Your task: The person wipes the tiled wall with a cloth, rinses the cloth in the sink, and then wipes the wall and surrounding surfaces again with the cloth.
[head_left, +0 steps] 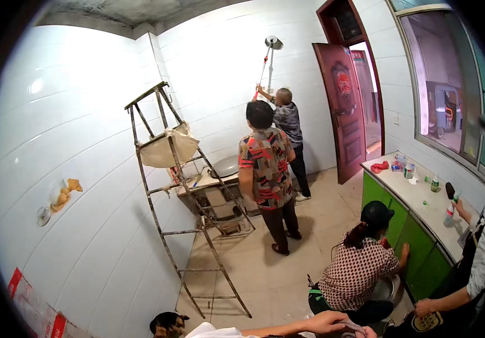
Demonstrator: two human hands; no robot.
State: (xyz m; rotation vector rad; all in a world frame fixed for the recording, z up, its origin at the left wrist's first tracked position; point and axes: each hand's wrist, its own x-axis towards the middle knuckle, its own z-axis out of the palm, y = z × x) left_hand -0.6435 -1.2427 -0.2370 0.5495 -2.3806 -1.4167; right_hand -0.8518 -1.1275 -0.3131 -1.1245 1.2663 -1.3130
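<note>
Along the bottom edge my left hand (328, 323) reaches in from a white sleeve, its fingers closed on a grey cloth (356, 328). Only a small part of my right hand (369, 332) shows, at the cloth's other side. It appears to grip the cloth too, though the frame edge cuts off most of its fingers. Just beyond my hands, a person in a patterned shirt (358, 262) squats by the green cabinet (417, 256), beside a metal basin (384, 290).
A rusty stepladder (166, 231) stands at left, a dog (167, 325) near its foot. Two people stand by the far wall, one raising a long-handled round tool (271, 40). Bottles and cans line the counter (417, 197). At right, an aproned person holds a brush (450, 190).
</note>
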